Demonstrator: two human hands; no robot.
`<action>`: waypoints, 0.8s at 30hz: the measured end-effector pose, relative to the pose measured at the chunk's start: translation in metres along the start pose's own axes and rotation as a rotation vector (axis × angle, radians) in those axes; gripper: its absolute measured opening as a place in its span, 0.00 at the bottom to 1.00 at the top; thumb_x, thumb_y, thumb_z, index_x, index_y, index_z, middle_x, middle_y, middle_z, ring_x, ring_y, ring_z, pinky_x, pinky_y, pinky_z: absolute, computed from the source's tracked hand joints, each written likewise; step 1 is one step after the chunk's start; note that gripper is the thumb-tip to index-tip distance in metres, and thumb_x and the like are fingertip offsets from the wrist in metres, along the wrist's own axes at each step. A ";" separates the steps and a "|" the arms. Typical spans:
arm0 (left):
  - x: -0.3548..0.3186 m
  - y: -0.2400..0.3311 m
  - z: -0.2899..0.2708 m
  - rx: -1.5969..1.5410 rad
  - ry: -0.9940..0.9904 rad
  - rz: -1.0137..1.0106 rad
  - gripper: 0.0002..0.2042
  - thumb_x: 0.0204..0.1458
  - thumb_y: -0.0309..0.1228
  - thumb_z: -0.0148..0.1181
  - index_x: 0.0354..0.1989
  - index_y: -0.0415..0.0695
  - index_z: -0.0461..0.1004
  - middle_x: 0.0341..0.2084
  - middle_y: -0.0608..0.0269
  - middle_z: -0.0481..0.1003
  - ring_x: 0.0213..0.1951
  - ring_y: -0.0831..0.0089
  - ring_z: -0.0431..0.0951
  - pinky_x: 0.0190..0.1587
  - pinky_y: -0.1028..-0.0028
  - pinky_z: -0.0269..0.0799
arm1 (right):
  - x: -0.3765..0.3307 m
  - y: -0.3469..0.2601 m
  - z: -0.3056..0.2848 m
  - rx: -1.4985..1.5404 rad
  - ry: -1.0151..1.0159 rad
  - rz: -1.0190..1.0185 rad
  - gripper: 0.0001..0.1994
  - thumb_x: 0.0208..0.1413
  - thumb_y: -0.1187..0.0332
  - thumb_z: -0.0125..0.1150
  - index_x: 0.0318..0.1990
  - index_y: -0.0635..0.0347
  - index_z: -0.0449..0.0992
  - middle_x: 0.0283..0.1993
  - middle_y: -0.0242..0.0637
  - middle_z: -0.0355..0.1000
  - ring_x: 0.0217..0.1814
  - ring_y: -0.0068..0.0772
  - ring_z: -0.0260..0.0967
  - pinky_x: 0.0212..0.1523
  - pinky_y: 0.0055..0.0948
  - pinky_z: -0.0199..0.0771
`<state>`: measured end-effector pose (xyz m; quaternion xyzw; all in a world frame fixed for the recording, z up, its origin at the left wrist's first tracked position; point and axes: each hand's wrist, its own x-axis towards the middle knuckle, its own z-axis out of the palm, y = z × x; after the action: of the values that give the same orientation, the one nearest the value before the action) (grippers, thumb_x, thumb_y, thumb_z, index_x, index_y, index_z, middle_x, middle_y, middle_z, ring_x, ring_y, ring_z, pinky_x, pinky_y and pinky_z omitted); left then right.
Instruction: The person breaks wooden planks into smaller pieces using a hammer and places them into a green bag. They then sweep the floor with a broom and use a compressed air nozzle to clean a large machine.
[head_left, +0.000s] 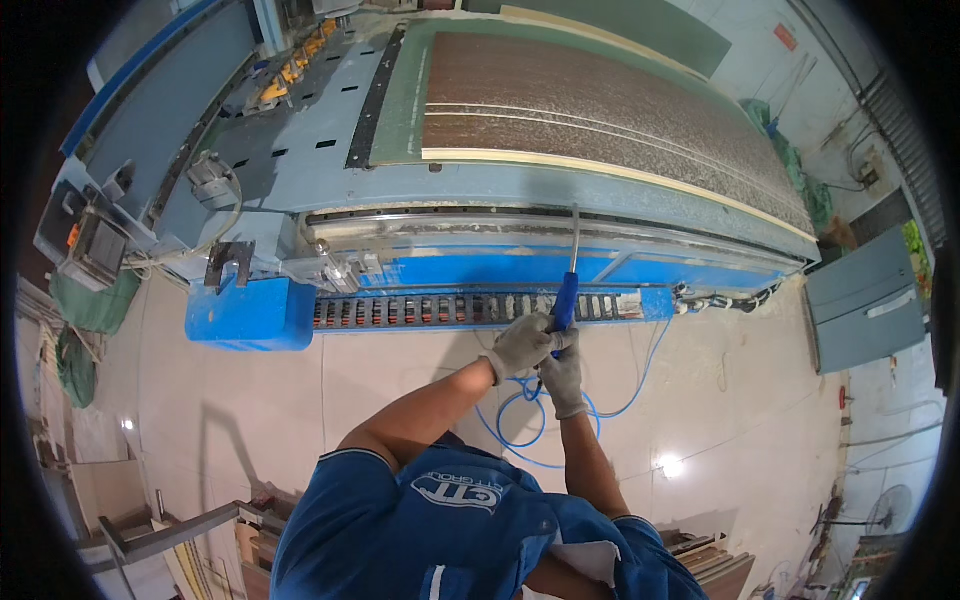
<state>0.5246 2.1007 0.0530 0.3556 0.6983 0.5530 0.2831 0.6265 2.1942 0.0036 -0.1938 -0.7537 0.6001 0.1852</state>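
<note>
In front of me is a blue air blow gun [566,298] with a long thin metal nozzle pointing away, toward the edge of a large blue-grey machine bed. My right hand [564,378], in a grey glove, is closed around its lower end. Just to the left and slightly farther up, my left hand [522,345], gloved too, is closed against the gun's body, its fingertips partly hidden. A blue air hose [520,420] lies in loops on the floor below my hands. Beyond the nozzle tip, a brown panel [600,110] speckled with pale dust rests on the machine bed [480,185].
A cable chain [470,308] runs along the machine's near side, ending left at a blue housing [250,315]. Yellow clamps [295,65] sit at the far left. A grey cabinet [865,300] stands right. Behind me are a metal frame [170,540] and stacked boards [715,565].
</note>
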 end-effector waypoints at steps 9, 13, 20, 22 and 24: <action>0.005 -0.025 -0.049 -0.297 0.060 -0.067 0.15 0.58 0.40 0.60 0.42 0.38 0.74 0.31 0.55 0.78 0.34 0.71 0.78 0.37 0.70 0.71 | 0.029 0.001 0.026 0.368 -0.109 0.148 0.19 0.57 0.74 0.60 0.56 0.65 0.68 0.50 0.40 0.74 0.47 0.32 0.75 0.48 0.29 0.74; -0.022 -0.049 -0.046 -0.650 0.286 -0.035 0.13 0.60 0.36 0.60 0.45 0.41 0.70 0.37 0.65 0.74 0.40 0.78 0.74 0.43 0.75 0.72 | 0.057 0.010 0.052 0.042 -0.164 0.134 0.17 0.59 0.63 0.61 0.50 0.65 0.73 0.40 0.43 0.77 0.42 0.29 0.76 0.42 0.29 0.74; -0.041 -0.090 -0.013 -0.560 0.694 0.148 0.23 0.55 0.28 0.65 0.56 0.42 0.61 0.41 0.68 0.70 0.40 0.83 0.71 0.44 0.79 0.70 | 0.118 0.000 0.107 -0.360 -0.226 0.017 0.20 0.60 0.50 0.58 0.32 0.60 0.75 0.22 0.35 0.72 0.23 0.24 0.70 0.24 0.23 0.70; -0.043 -0.101 -0.014 -0.289 0.744 0.205 0.24 0.53 0.30 0.68 0.54 0.41 0.63 0.39 0.68 0.68 0.38 0.81 0.70 0.42 0.79 0.70 | 0.136 -0.011 0.108 0.206 -0.200 0.301 0.16 0.59 0.55 0.61 0.31 0.60 0.72 0.19 0.33 0.68 0.17 0.25 0.65 0.20 0.31 0.66; -0.052 -0.108 -0.015 -0.380 0.654 0.156 0.23 0.49 0.34 0.71 0.48 0.39 0.66 0.32 0.69 0.65 0.35 0.79 0.68 0.38 0.75 0.69 | 0.150 -0.021 0.103 0.431 0.005 0.303 0.18 0.61 0.51 0.57 0.25 0.52 0.70 0.15 0.29 0.64 0.13 0.19 0.60 0.14 0.22 0.60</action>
<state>0.5236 2.0351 -0.0490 0.1536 0.6075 0.7768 0.0634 0.4436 2.1810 0.0095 -0.2621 -0.5703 0.7672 0.1323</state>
